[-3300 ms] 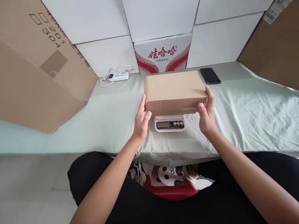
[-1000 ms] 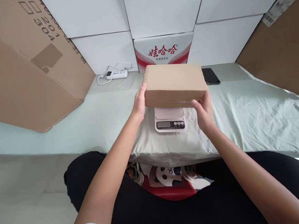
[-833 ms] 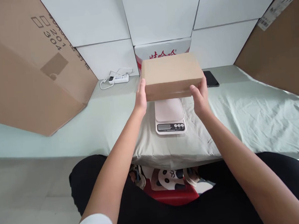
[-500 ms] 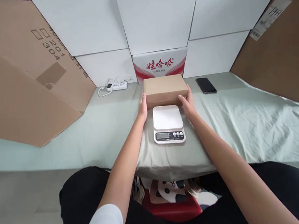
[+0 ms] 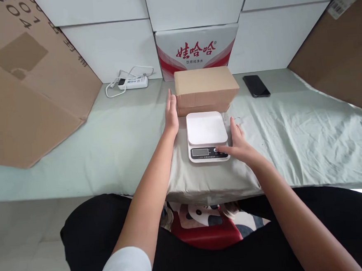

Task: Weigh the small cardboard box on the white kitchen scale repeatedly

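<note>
A plain brown cardboard box (image 5: 206, 89) lies on the green sheet just behind a white kitchen scale (image 5: 206, 135). My left hand (image 5: 171, 114) rests flat and open against the box's left end. My right hand (image 5: 235, 142) lies beside the scale's right edge, thumb touching the buttons on its front panel. The scale's white platform is bare. Neither hand grips anything.
A pale green sheet (image 5: 292, 127) covers the table. A black phone (image 5: 256, 85) lies right of the box, a white power strip (image 5: 131, 82) left. A red-and-white carton (image 5: 197, 51) stands behind. Big cardboard sheets lean at left (image 5: 25, 84) and right (image 5: 339, 54).
Both hands lifted the box off the scale and set it down behind it. The right hand then let go and came back to the scale's buttons.
</note>
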A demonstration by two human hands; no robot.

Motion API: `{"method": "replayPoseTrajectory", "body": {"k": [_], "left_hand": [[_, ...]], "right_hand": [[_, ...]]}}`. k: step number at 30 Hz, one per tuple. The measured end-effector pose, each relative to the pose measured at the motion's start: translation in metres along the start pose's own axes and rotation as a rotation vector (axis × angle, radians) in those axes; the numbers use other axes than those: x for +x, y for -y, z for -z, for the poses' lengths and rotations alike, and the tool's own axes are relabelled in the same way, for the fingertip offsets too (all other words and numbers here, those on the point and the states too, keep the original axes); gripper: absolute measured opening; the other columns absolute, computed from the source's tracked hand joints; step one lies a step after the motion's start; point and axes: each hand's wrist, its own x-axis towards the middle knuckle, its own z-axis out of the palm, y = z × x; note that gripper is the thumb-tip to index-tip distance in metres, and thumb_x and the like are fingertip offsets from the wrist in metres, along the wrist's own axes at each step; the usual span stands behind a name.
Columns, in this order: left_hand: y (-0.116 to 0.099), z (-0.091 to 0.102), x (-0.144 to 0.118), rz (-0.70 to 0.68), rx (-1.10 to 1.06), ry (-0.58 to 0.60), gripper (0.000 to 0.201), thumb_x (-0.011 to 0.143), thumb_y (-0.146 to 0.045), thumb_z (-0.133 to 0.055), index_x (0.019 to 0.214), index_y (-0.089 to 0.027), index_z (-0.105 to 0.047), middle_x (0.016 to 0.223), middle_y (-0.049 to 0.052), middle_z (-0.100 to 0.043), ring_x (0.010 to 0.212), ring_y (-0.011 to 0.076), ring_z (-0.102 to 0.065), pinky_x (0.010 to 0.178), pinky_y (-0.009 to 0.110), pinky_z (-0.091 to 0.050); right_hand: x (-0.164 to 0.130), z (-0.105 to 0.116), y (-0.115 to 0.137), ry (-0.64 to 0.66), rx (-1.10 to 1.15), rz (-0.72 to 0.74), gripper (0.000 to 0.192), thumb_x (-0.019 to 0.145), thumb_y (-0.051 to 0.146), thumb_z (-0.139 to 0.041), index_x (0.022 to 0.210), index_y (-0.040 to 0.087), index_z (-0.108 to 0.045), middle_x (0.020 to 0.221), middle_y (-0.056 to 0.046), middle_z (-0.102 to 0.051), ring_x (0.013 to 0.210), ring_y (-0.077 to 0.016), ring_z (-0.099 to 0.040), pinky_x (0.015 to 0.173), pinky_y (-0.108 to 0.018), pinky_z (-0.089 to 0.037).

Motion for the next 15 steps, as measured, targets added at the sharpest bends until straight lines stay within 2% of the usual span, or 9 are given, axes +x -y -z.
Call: {"method": "replayPoseTrajectory", "body": {"k": [4, 9, 12, 15], "left_hand": [[-0.001, -0.002, 0.004, -0.018, 0.003, 0.008, 0.082, 0.108, -0.081, -0.033, 0.180, -0.045, -0.022, 0.190, -0.013, -0.031, 0.181, 0.0257, -0.021, 0.147, 0.043, -0.025], [0.004, -0.003, 0.008, -0.047, -0.035, 0.017, 0.088, 0.104, -0.086, -0.036, 0.180, -0.044, -0.025, 0.189, -0.011, -0.035, 0.180, 0.0265, -0.025, 0.146, 0.040, -0.029], [0.006, -0.001, 0.007, -0.040, -0.058, 0.019, 0.085, 0.105, -0.084, -0.041, 0.178, -0.043, -0.030, 0.190, -0.010, -0.035, 0.180, 0.0265, -0.026, 0.147, 0.043, -0.029], [0.008, 0.001, 0.008, -0.067, -0.086, 0.069, 0.081, 0.105, -0.083, -0.043, 0.176, -0.043, -0.037, 0.189, -0.009, -0.035, 0.181, 0.0271, -0.025, 0.149, 0.047, -0.025]], "right_hand": [[0.005, 0.002, -0.003, 0.024, -0.049, -0.002, 0.151, 0.068, 0.048, -0.087, 0.183, 0.027, 0.009, 0.196, -0.012, 0.003, 0.180, -0.0469, 0.019, 0.146, -0.075, -0.001], [0.007, 0.001, 0.000, 0.077, -0.130, -0.001, 0.149, 0.068, 0.046, -0.087, 0.183, 0.019, 0.004, 0.195, -0.018, 0.000, 0.180, -0.0492, 0.015, 0.145, -0.074, 0.003], [0.007, 0.005, -0.003, 0.039, 0.029, 0.003, 0.155, 0.065, 0.055, -0.092, 0.184, 0.022, 0.002, 0.195, -0.016, -0.001, 0.181, -0.0470, 0.011, 0.146, -0.074, 0.002], [0.024, 0.017, -0.012, -0.145, 0.345, 0.033, 0.145, 0.070, 0.064, -0.090, 0.183, 0.037, -0.003, 0.196, -0.006, 0.000, 0.183, -0.0414, 0.005, 0.147, -0.073, -0.006]]}}
